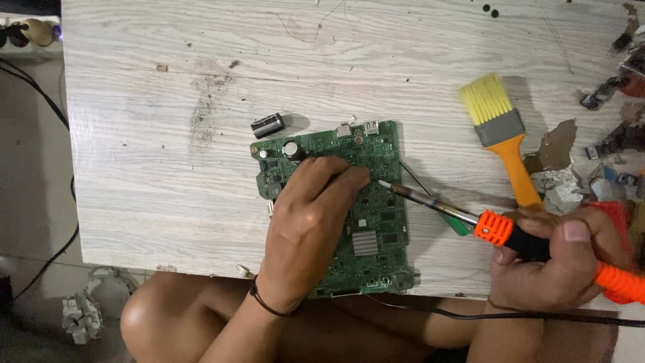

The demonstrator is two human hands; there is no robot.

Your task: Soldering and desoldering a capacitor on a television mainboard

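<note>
While your left hand (pixel 310 218) presses flat, fingers together, on the green circuit board (pixel 376 195) at the worktop's (pixel 154 168) near edge, your right hand (pixel 557 259) grips the soldering iron (pixel 470 222), tip touching the board.

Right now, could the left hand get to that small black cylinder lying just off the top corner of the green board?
Probably yes. The left hand rests on the green circuit board, and the loose black cylinder lies just beyond the board's corner on bare table. Nothing stands between them.
</note>
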